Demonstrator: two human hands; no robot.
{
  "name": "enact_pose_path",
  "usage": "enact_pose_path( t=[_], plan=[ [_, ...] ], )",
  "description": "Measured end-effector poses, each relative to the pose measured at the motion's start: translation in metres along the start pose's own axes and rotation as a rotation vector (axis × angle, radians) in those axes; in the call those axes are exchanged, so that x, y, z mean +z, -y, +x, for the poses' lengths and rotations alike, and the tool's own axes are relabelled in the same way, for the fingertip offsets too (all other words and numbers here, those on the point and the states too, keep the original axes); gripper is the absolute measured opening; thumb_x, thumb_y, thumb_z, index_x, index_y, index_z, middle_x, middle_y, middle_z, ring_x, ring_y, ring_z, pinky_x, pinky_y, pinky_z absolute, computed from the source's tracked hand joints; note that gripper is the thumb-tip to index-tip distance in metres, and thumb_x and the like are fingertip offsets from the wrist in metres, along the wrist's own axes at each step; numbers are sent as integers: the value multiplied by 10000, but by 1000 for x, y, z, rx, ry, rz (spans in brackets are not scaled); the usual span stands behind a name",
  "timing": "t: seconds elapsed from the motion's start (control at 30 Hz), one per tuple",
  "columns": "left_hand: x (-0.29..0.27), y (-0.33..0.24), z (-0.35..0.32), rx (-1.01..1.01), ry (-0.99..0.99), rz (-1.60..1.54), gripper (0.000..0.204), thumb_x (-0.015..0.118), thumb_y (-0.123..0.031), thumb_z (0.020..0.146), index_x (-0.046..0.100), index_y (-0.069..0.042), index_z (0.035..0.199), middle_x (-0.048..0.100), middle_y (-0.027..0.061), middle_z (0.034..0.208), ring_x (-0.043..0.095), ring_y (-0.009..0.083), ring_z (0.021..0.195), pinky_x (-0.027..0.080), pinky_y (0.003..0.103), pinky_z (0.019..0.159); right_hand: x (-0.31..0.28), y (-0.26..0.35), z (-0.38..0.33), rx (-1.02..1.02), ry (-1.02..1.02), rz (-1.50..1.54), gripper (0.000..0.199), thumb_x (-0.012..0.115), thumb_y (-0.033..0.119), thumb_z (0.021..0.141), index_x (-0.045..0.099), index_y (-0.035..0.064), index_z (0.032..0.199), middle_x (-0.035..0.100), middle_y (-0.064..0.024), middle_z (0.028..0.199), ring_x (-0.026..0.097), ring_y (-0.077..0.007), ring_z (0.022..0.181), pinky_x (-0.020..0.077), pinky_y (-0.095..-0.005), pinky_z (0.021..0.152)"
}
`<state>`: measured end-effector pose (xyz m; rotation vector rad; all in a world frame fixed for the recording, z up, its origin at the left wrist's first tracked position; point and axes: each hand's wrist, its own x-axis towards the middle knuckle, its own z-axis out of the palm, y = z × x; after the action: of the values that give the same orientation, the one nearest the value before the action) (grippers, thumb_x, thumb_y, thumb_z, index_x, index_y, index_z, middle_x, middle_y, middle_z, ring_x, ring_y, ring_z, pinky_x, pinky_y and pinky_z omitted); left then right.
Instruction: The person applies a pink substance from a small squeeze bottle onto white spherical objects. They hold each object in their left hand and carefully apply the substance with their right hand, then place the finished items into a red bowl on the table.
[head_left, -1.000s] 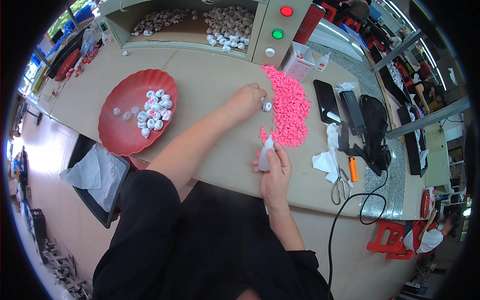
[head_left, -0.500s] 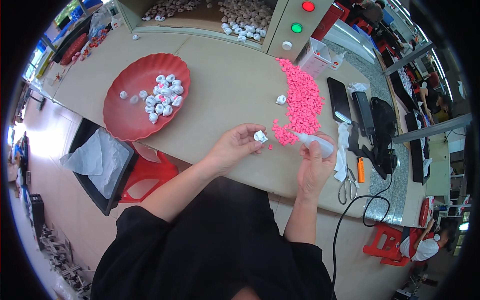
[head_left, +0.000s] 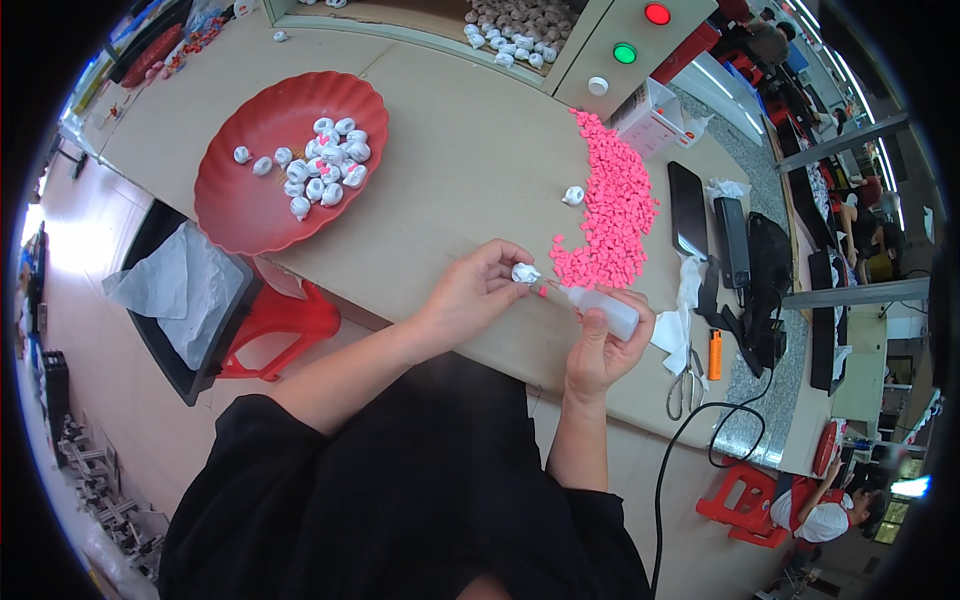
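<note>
Near the centre of the frame we see the left hand [head_left: 470, 293] with its fingers curled in, pinching a small white piece [head_left: 526, 272] between thumb and fingertips. Just right of it, the right hand [head_left: 600, 345] is wrapped closed around a small white squeeze bottle [head_left: 604, 307], whose thin nozzle points left and reaches the white piece, or very nearly (we cannot tell whether tip and piece actually touch). A tiny pink bit sits at the piece's lower edge, right at the nozzle.

Both hands hover over the front edge of the tan worktable [head_left: 450, 150]. Just above and to the right of them lies a long heap of pink pellets [head_left: 610, 205], running toward the upper right, with one more white piece [head_left: 573, 195] lying on the table at the heap's left side.

In the upper left sits a red scalloped dish [head_left: 240, 210], holding a cluster of white pieces [head_left: 325, 165] toward its upper right part.

To the right of the pink heap we find a dark phone [head_left: 688, 210], crumpled white tissue [head_left: 680, 320], scissors [head_left: 685, 380] and an orange lighter [head_left: 715, 354], all well apart from the hands. Below the dish, off the table, stands a red plastic stool [head_left: 280, 320].
</note>
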<state>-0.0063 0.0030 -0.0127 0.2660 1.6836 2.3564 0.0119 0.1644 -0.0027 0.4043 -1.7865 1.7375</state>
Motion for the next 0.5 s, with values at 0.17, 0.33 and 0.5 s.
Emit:
enact_pose_path(
  t=[0.17, 0.33, 0.5],
  plan=[
    [0, -2, 0, -5, -2, -8, 216, 521, 47, 844, 463, 14, 1050, 519, 58, 997, 542, 131, 965, 458, 266, 843, 5, 5, -1, 18, 15, 49, 285, 624, 127, 815, 439, 1, 993, 497, -117, 920, 465, -159, 806, 409, -255, 716],
    [1, -3, 0, -10, 5, -21, 214, 522, 43, 847, 462, 15, 1050, 521, 57, 993, 544, 131, 966, 458, 262, 842, 6, 5, 1, -1, 26, 9, 279, 624, 121, 814, 445, 0, 990, 501, -118, 917, 464, -158, 801, 404, -253, 704],
    [1, -2, 0, -3, 8, -15, 207, 519, 48, 847, 465, 13, 1044, 523, 54, 988, 546, 128, 965, 458, 255, 842, 6, 5, 1, -31, 36, -25, 277, 626, 122, 814, 448, 1, 988, 511, -117, 907, 469, -158, 789, 404, -253, 696]
  ],
)
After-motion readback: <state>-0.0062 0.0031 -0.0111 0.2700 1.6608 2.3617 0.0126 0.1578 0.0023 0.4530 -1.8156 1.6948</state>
